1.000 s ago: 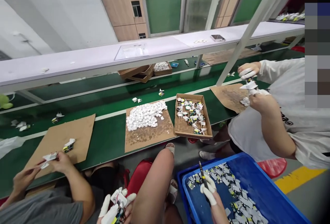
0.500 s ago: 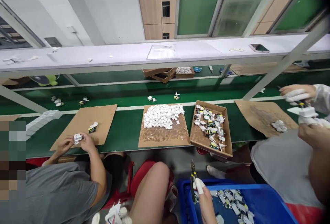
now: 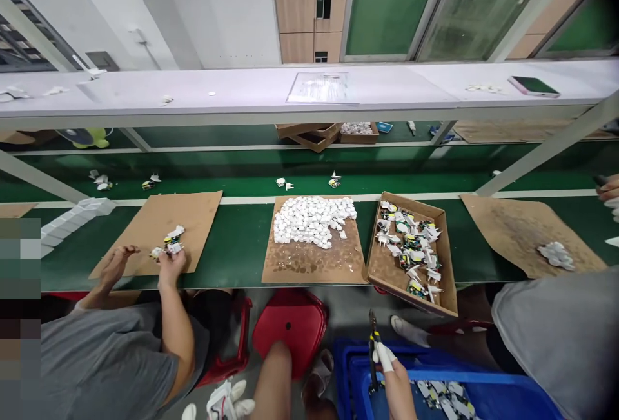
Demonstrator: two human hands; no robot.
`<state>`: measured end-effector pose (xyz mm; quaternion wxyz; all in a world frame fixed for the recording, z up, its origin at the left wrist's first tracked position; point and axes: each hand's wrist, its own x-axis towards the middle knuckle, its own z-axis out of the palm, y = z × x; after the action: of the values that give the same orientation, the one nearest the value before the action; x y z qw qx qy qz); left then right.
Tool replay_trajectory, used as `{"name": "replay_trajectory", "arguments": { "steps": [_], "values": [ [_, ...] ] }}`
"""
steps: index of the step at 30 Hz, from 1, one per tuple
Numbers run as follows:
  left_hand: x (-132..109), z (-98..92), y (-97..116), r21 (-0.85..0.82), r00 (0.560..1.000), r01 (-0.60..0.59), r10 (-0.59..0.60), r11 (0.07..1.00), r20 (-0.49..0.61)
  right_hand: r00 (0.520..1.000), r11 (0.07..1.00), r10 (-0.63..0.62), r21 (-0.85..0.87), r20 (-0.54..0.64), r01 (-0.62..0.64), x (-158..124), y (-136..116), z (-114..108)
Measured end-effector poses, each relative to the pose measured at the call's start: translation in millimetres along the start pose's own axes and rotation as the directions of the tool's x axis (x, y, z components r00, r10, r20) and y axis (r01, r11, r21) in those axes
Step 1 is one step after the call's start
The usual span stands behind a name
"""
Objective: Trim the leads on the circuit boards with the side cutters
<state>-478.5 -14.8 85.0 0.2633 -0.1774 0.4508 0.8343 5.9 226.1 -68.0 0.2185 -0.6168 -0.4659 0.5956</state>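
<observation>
1. My right hand (image 3: pixel 387 360), with white cots on its fingertips, is closed around a pair of cutters (image 3: pixel 372 342); the tool points upward over the near edge of the blue bin (image 3: pixel 522 384).
2. My left hand (image 3: pixel 226 402) sits at the bottom edge of the view beside my knee, gloved fingers curled around a white charger part (image 3: pixel 220 400); how tightly it grips I cannot tell, since most of it is cut off.
3. As I judge it, plenty is left: the blue bin holds a layer of white and green charger boards (image 3: pixel 442 394), and the cardboard tray (image 3: pixel 387 265) on the green worktop (image 3: pixel 232 246) is full of the same pieces.
4. The heap of small white caps (image 3: pixel 312 220) on the cardboard sheet (image 3: pixel 314 262) looks untouched.
5. To my left a person in grey presses a charger unit (image 3: pixel 169 242) onto their own cardboard mat (image 3: pixel 159 226); to my right only a white shirt and fingertips of another person show.
6. Against half a second ago, my view has tipped down and leftward: the red stool (image 3: pixel 290 323) now shows fully, my knee covers less, and the right-hand person's hands have nearly left the picture.
7. My cutters have shifted slightly right and lower.
</observation>
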Motion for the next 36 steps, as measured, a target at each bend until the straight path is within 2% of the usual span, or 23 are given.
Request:
{"name": "replay_trajectory", "arguments": {
  "steps": [3,7,12,15,18,21,25,28,32,36],
  "values": [
    [-7.7,10.2,-13.6,-0.003,0.998,0.061,-0.061,0.998,-0.001,1.000,1.000,-0.008,0.010,0.014,0.008,2.2,-5.1,14.7],
    [-19.9,20.5,-24.0,-0.013,0.991,0.136,-0.136,0.991,-0.008,0.997,1.000,-0.024,0.019,0.068,0.023,2.9,-10.4,46.1],
    [-47.7,30.4,-43.8,-0.010,0.962,0.272,-0.272,0.962,-0.005,0.987,0.996,-0.072,0.063,0.145,0.063,-6.7,-17.4,79.3],
    [-69.5,37.0,-72.1,0.018,0.919,0.394,-0.395,0.919,0.020,0.988,0.992,-0.093,0.100,0.126,0.080,-11.1,-17.9,81.5],
    [-85.1,39.7,-105.6,0.067,0.856,0.510,-0.514,0.857,0.051,0.992,0.990,-0.086,0.122,0.093,0.075,-11.0,-10.6,75.6],
    [-92.7,36.7,-131.1,0.113,0.802,0.584,-0.593,0.804,0.070,0.997,0.989,-0.081,0.128,0.005,0.080,-14.6,0.4,73.5],
    [-96.4,30.0,-146.4,0.145,0.764,0.627,-0.640,0.766,0.079,0.982,0.984,-0.134,0.097,-0.131,0.148,-35.5,5.4,85.1],
    [-96.2,27.5,-151.0,0.163,0.758,0.629,-0.647,0.760,0.089,0.964,0.974,-0.206,0.056,-0.168,0.218,-56.0,-1.4,100.7],
    [-99.0,30.3,-155.3,0.200,0.765,0.609,-0.635,0.768,0.109,0.967,0.963,-0.249,0.090,-0.043,0.252,-75.1,-18.4,118.8],
    [-113.6,42.3,-158.1,0.245,0.764,0.595,-0.634,0.765,0.122,0.956,0.949,-0.288,0.147,0.052,0.278,-86.7,-38.2,125.6]
  ]
}}
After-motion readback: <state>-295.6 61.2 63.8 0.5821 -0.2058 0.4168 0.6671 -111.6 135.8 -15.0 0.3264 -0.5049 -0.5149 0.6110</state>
